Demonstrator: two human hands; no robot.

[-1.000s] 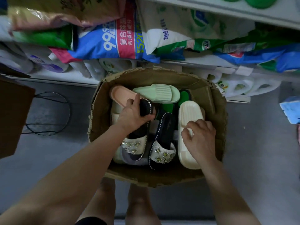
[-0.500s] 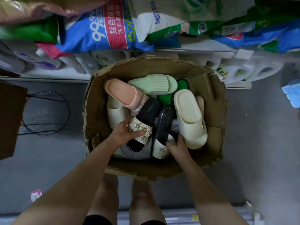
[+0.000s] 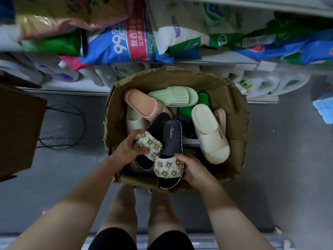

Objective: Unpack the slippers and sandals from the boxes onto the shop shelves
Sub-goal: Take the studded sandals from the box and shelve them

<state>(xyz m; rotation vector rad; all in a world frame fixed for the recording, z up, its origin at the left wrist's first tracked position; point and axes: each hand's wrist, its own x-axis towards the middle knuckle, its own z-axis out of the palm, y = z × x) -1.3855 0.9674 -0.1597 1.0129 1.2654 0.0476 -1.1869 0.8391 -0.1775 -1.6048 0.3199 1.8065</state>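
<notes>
An open cardboard box [image 3: 115,112] on the floor holds several slippers. My left hand [image 3: 127,150] grips the beaded cream strap of a black sandal [image 3: 156,123] at the box's near left. My right hand [image 3: 193,169] grips the matching black sandal [image 3: 172,138], whose toe sticks out over the box's near rim. Further back lie a pink slipper [image 3: 142,103], a pale green slipper [image 3: 174,96] and a cream slipper [image 3: 207,130]. Another cream slipper [image 3: 135,123] lies partly hidden under the pink one.
White shop shelves [image 3: 72,87] run behind the box, loaded with detergent bags [image 3: 122,42] and white bottles [image 3: 270,83]. A brown board [image 3: 18,130] and a wire ring stand [image 3: 61,125] are on the left. Grey floor [image 3: 288,159] surrounds the box.
Both hands came off the heel and the cream slipper and took hold of the two beaded black sandals. The right sandal has been lifted toward the box's near rim.
</notes>
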